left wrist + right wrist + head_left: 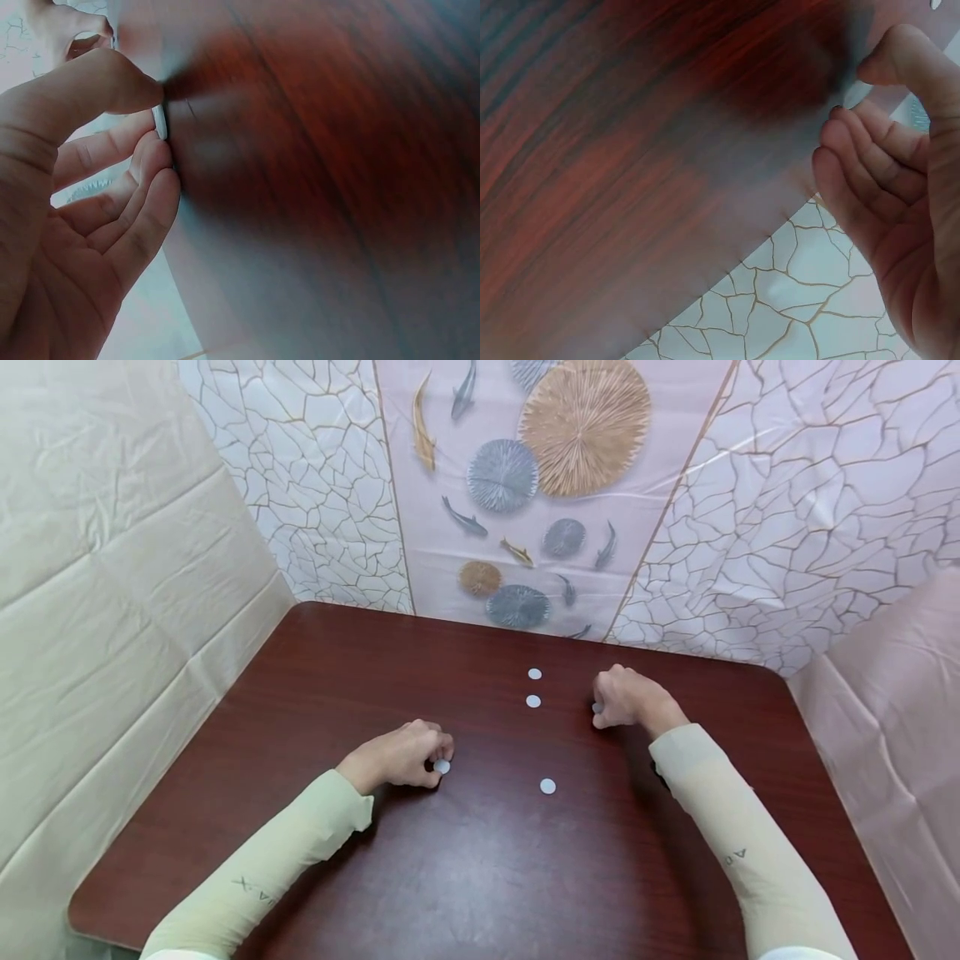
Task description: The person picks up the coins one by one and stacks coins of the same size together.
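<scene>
On the dark red-brown table, my left hand (405, 755) pinches a small white disc (442, 767) between thumb and fingers, low over the wood. The left wrist view shows that white disc (160, 121) edge-on, with the thumb above it and fingertips below. Farther back and to the right, my right hand (628, 697) has its thumb and fingers round another white disc (597, 707), mostly covered by the hand. A pale sliver of the disc (857, 94) shows between thumb and fingertips in the right wrist view.
Three more white discs lie between the hands: one near the back (535, 673), one just in front of it (533, 701), and one closer to me (548, 786). Patterned cloth (510, 560) hangs behind the table (337, 677), with plain cloth along the left side.
</scene>
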### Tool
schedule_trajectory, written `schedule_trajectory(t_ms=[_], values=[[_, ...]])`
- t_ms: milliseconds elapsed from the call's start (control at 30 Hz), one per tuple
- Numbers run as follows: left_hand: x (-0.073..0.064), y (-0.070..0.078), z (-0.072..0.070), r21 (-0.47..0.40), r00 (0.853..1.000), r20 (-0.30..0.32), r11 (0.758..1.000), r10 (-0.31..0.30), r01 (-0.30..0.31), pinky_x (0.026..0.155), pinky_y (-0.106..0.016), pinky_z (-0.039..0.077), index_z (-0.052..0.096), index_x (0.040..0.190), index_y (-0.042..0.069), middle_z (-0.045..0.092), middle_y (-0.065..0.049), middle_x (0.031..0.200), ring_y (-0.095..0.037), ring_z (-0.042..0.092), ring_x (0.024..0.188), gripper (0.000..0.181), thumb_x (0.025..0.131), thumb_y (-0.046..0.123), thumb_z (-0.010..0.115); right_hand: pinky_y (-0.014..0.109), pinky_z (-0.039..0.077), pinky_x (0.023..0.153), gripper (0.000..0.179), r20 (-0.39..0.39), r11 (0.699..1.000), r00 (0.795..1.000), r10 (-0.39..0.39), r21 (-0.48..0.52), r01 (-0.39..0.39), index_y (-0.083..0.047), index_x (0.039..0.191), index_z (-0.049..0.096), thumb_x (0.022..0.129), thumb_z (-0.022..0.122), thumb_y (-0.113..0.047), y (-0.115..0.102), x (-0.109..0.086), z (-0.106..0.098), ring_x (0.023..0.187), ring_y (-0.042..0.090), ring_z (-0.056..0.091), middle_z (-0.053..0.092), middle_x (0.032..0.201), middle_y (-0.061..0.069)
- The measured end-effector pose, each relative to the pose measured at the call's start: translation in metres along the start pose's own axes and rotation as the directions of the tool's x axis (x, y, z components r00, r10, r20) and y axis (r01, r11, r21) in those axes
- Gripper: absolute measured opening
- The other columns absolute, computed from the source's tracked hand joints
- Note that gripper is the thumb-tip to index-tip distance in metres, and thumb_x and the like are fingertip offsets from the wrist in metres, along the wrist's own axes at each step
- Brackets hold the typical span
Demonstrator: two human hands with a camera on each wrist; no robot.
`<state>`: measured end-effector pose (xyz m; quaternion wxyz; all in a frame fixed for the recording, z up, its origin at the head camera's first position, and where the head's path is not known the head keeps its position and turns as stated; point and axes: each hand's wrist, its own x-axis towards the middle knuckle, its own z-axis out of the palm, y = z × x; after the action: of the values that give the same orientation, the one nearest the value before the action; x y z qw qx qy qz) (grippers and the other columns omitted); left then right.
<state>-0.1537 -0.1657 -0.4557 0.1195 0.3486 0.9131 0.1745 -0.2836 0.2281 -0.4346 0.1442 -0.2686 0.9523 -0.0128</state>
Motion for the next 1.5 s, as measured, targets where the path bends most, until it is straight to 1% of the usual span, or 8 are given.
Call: schedule_trajectory(t_ms=[100, 200, 367, 600, 800, 1100, 1333, 1500], values=[[0.000, 0.001, 0.001, 0.006, 1.000, -0.005, 1.000, -0.001, 0.001, 0.079, -0.025, 0.055, 0.070, 0.098, 0.012, 0.067, -0.001, 0.096, -0.012, 0.065, 0.089, 0.017, 0.084, 0.009, 0.078, 0.033, 0.051, 0.067, 0.013, -0.029, 1.000, 0.999, -0.015, 0.024, 0.016, -0.011, 0.081, 0.070, 0.077, 0.078, -0.020, -0.002, -0.005, -0.001, 0.067, 0.017, 0.059, 0.067, 0.076, 0.001], [0.001, 0.000, 0.001, 0.018, 1.000, -0.006, 1.000, -0.005, 0.005, 0.079, -0.024, 0.055, 0.070, 0.098, 0.013, 0.066, 0.000, 0.096, -0.011, 0.064, 0.089, 0.016, 0.084, 0.010, 0.078, 0.034, 0.055, 0.070, 0.018, -0.074, 0.998, 0.996, -0.047, 0.047, 0.050, -0.009, 0.089, 0.072, 0.076, 0.079, -0.020, -0.005, -0.009, -0.003, 0.071, 0.013, 0.063, 0.071, 0.081, 0.000], [0.001, 0.000, 0.002, 0.035, 1.000, -0.020, 0.999, 0.005, -0.004, 0.076, -0.024, 0.053, 0.069, 0.096, 0.013, 0.065, 0.001, 0.092, -0.010, 0.061, 0.085, 0.017, 0.082, 0.010, 0.079, 0.032, 0.056, 0.070, 0.017, -0.133, 0.988, 0.985, -0.113, 0.087, 0.126, -0.009, 0.089, 0.072, 0.076, 0.079, -0.018, -0.014, -0.015, -0.004, 0.071, 0.009, 0.063, 0.071, 0.078, -0.003], [-0.001, 0.003, 0.002, 0.023, 1.000, -0.018, 1.000, -0.005, 0.005, 0.077, -0.026, 0.053, 0.069, 0.096, 0.013, 0.065, 0.000, 0.092, -0.010, 0.061, 0.085, 0.017, 0.083, 0.010, 0.079, 0.031, 0.055, 0.069, 0.015, -0.201, 0.972, 0.959, -0.202, 0.080, 0.221, -0.009, 0.087, 0.072, 0.074, 0.078, -0.015, -0.029, -0.022, 0.000, 0.071, 0.009, 0.062, 0.070, 0.078, -0.001], [-0.002, 0.005, 0.002, 0.025, 0.999, -0.012, 0.999, -0.029, 0.030, 0.080, -0.026, 0.054, 0.070, 0.097, 0.013, 0.066, 0.000, 0.095, -0.012, 0.063, 0.089, 0.016, 0.084, 0.012, 0.079, 0.030, 0.056, 0.070, 0.014, -0.213, 0.960, 0.947, -0.241, 0.092, 0.265, -0.009, 0.089, 0.073, 0.077, 0.079, -0.015, -0.048, -0.027, 0.000, 0.073, 0.010, 0.064, 0.071, 0.080, -0.001], [-0.001, 0.006, 0.003, 0.009, 0.999, -0.031, 1.000, -0.019, 0.020, 0.081, -0.029, 0.056, 0.070, 0.096, 0.012, 0.067, -0.001, 0.094, -0.014, 0.064, 0.089, 0.017, 0.081, 0.009, 0.079, 0.029, 0.057, 0.073, 0.016, -0.210, 0.938, 0.929, -0.304, 0.105, 0.331, -0.008, 0.090, 0.074, 0.077, 0.078, -0.013, -0.077, -0.032, -0.001, 0.076, 0.009, 0.067, 0.073, 0.082, 0.000], [-0.001, 0.006, 0.003, 0.008, 0.999, -0.026, 1.000, -0.028, 0.028, 0.081, -0.026, 0.055, 0.070, 0.097, 0.012, 0.067, -0.001, 0.094, -0.014, 0.065, 0.089, 0.017, 0.082, 0.008, 0.078, 0.026, 0.058, 0.073, 0.017, -0.195, 0.924, 0.918, -0.346, 0.100, 0.369, -0.006, 0.093, 0.075, 0.079, 0.079, -0.014, -0.099, -0.030, 0.002, 0.077, 0.008, 0.069, 0.074, 0.087, 0.001], [-0.001, 0.007, 0.002, 0.002, 0.999, -0.017, 0.999, -0.040, 0.040, 0.082, -0.026, 0.055, 0.070, 0.098, 0.013, 0.067, -0.001, 0.096, -0.013, 0.065, 0.090, 0.017, 0.083, 0.009, 0.078, 0.023, 0.057, 0.071, 0.016, -0.202, 0.913, 0.903, -0.380, 0.076, 0.401, -0.007, 0.093, 0.074, 0.079, 0.078, -0.015, -0.116, -0.028, 0.003, 0.075, 0.005, 0.067, 0.074, 0.085, 0.001]])
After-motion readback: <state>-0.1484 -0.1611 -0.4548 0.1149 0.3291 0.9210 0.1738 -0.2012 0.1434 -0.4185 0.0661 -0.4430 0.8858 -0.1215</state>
